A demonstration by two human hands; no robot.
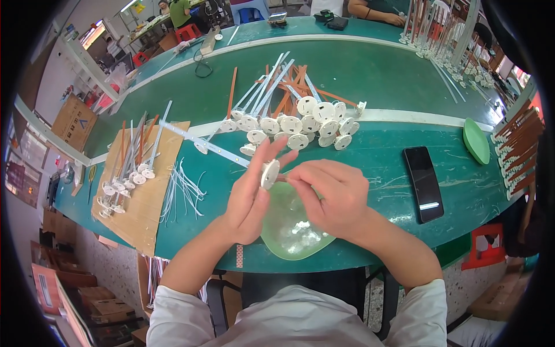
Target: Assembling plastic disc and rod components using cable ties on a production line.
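My left hand [243, 205] holds a white round disc [270, 175] on edge between thumb and fingers. From that disc a pale LED strip [217, 150] runs up and to the left. Close by, my right hand [338, 194] is closed in a pinch just right of the disc; what its fingertips hold is too small to make out. Under both hands sits a light green bowl [277, 248] with small whitish and clear pieces [300, 232] in it. Beyond the hands lies a heap of similar white discs [298, 141] with white and orange-brown strips.
At left, cardboard [147, 202] carries more discs with strips, beside thin white wires [182, 191]. A black phone [423, 184] and a green dish [476, 141] lie at right. Bundled strips [517, 153] stand at the right edge. A raised white rail [381, 115] crosses the green table.
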